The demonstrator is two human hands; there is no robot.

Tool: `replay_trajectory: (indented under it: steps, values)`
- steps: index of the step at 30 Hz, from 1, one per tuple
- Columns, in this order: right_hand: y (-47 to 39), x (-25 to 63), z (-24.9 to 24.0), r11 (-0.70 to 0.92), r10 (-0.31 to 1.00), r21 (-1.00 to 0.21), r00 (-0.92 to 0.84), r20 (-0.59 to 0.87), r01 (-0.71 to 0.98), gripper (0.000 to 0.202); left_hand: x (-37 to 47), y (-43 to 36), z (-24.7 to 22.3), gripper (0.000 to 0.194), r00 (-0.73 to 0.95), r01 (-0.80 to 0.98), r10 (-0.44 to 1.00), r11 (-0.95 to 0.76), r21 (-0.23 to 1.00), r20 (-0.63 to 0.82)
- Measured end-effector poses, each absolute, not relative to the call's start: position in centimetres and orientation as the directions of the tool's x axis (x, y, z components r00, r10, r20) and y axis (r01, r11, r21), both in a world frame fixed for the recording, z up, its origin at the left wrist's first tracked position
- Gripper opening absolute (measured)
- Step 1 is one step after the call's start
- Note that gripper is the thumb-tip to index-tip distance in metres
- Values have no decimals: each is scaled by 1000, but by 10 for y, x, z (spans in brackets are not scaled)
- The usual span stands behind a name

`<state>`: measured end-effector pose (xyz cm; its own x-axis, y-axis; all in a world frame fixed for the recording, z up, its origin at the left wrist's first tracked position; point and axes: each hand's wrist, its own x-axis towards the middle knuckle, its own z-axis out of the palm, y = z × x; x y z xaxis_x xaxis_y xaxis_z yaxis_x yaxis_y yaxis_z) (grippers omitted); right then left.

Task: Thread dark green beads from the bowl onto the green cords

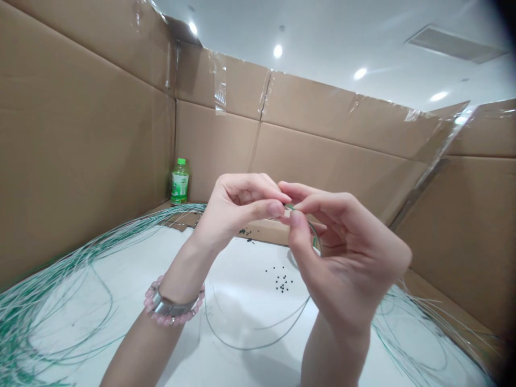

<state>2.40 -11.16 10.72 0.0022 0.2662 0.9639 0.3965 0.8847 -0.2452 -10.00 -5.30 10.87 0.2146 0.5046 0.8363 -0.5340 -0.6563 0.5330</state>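
Observation:
My right hand [342, 242] pinches a thin green wire [291, 207] between thumb and forefinger, close to its tip. Against it, my left hand [250, 201] is closed in a pinch of thumb and forefinger; a tiny dark bit shows at its fingertips, too small to name. The fingertips of both hands nearly meet above the white tabletop [242, 279]. A grey-green strand [250, 348] hangs in a wide loop below my hands, its upper ends partly hidden. Several tiny black pieces [282, 284] lie scattered on the tabletop beneath.
A large bundle of green and white wires [60, 285] sprawls along the left side. More loose wires [415, 328] lie at the right. Cardboard walls [322, 140] surround the table, and a green bottle [179, 183] stands in the back left corner. More black bits [245, 232] lie near the back edge.

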Motion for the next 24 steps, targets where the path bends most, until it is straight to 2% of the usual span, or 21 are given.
replay_trajectory:
  steps: [4,12,17,24]
  values:
    - [-111,24,107,888,260,-243,8,965,389,17,-100,-52,108,7,212,-531,487,-671,518,847]
    - [-110,25,108,885,266,-247,6,964,394,17,-101,-54,110,7,180,-412,467,-763,497,866]
    - [-109,24,109,876,272,-258,23,962,408,15,-100,-56,109,16,146,-310,478,-809,499,866]
    - [-109,25,110,897,260,-251,25,965,364,17,-100,-62,109,15,66,-241,469,-849,470,881]
